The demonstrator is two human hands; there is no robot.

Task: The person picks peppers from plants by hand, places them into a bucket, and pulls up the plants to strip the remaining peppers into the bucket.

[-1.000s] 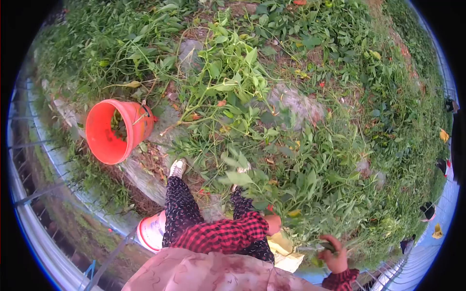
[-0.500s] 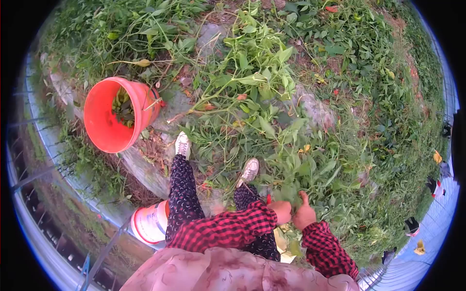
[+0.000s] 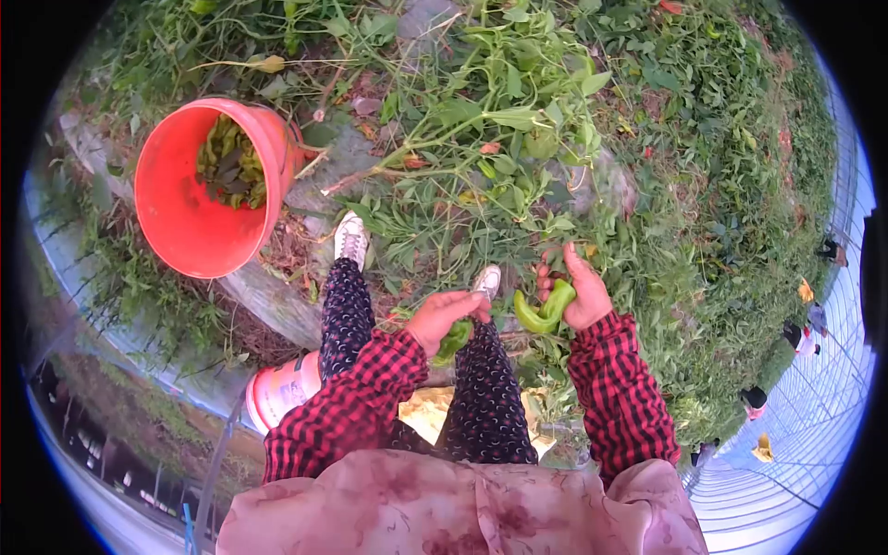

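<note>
My left hand [image 3: 442, 318] is closed over a green pepper [image 3: 452, 342], which shows below my fingers in front of my legs. In my right hand [image 3: 585, 290] is a curved, light green pepper [image 3: 544, 311], gripped at its right end with my thumb pointing up. The two hands are apart, both above the cut plants near my shoes. To the left, a red bucket [image 3: 153, 190] is tilted with its mouth toward me, and several green peppers [image 3: 231, 166] lie inside it.
A pulled-up pepper plant [image 3: 481, 120] lies ahead, its stem pointing left. Beside my left leg is a white and red bucket [image 3: 282, 393]. Yellowish sheeting [image 3: 428, 413] shows between my legs. Other people [image 3: 755, 400] are far off at the right edge, by dense plants.
My hands were close together low among the leaves; now they are apart and farther forward, with a green pepper visible in each. The view has shifted, showing more of the peppers inside the red bucket.
</note>
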